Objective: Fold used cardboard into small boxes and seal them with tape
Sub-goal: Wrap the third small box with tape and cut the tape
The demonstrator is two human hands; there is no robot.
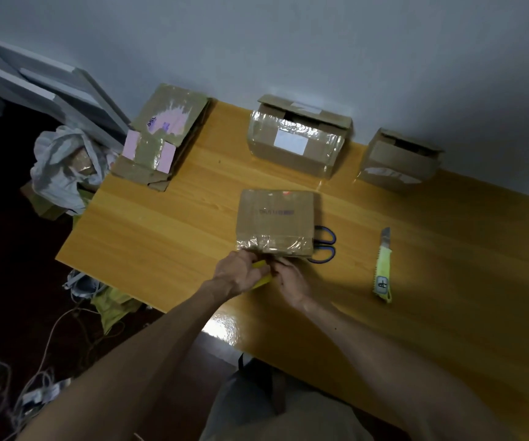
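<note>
A small taped cardboard box (276,221) lies flat in the middle of the wooden table (167,230). Just in front of its near edge my left hand (239,273) grips a yellow object (261,280), probably a tape roll or dispenser; most of it is hidden by the fingers. My right hand (292,280) meets the left one there, fingers curled and seemingly pinching at the yellow object or a tape end; what it holds is too small to make out.
Blue-handled scissors (325,245) poke out from under the box's right side. A yellow utility knife (384,268) lies to the right. Flattened cardboard (161,138) and two open boxes (298,138) (400,160) sit along the wall. Bags and cables clutter the floor at left.
</note>
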